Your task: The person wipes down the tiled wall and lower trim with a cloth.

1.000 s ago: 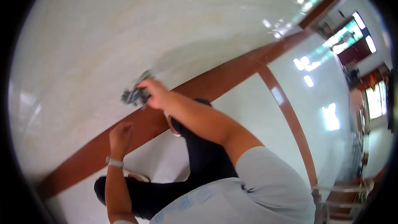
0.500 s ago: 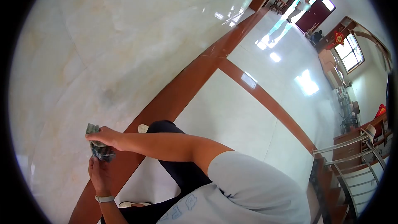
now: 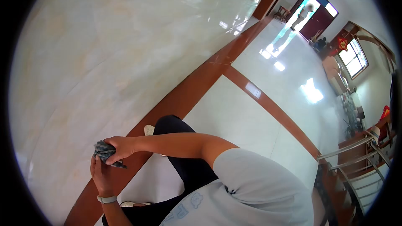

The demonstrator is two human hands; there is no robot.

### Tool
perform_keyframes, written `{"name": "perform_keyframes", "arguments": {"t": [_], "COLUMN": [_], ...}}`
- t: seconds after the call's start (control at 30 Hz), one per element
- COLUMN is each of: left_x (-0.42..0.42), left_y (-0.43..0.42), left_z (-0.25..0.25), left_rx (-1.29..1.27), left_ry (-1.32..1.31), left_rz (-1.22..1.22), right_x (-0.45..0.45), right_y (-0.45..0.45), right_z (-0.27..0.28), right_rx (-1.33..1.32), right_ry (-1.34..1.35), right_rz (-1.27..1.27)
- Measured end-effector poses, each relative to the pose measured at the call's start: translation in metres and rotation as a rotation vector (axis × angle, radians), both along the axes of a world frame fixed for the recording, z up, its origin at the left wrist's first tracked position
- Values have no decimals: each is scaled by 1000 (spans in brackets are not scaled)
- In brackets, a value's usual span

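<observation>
A crumpled dark grey-green patterned cloth (image 3: 103, 150) is bunched between my two hands, in the lower left of the head view. My right hand (image 3: 120, 148) closes around it from the right, its thumb pressed on the fabric. From below, my left hand (image 3: 100, 175), with a light band on the wrist, grips the cloth with its fingers. A loose end of fabric hangs out under my right hand. Both hands are held above the reddish-brown floor strip (image 3: 167, 104), close to my bent knees.
Glossy pale tiles (image 3: 104, 58) spread out ahead. A metal stair railing (image 3: 347, 155) stands at the right, beside brown steps. A person (image 3: 302, 16) stands in the far doorway. My light shoe (image 3: 149, 130) rests near the brown strip.
My hands have moved slightly right and closer together. The cloth, held more upright before, is now squeezed into a tighter bunch, with my right hand turned lower over it.
</observation>
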State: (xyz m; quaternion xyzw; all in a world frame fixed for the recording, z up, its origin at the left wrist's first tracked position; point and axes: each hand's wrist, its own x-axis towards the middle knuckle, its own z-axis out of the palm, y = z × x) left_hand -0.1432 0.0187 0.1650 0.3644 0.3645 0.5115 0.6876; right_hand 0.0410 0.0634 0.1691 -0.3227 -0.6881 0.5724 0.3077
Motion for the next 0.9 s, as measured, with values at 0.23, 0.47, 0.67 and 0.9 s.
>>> {"name": "perform_keyframes", "arguments": {"t": [0.23,0.47,0.67,0.9], "left_x": [-18,-41,-43,-49], "left_y": [-35,-62,-72,-69], "left_z": [21,23,16,10], "left_rx": [-115,-126,-112,-140], "left_ry": [347,381,444,466], "left_rz": [109,61,90,137], "right_x": [34,73,49,-9], "right_y": [12,87,133,57], "right_z": [18,66,-81,-181], "right_rx": [-31,624,837,36], "right_ry": [-150,280,-67,-613], "right_rz": [-448,-1162,-1163,-100]}}
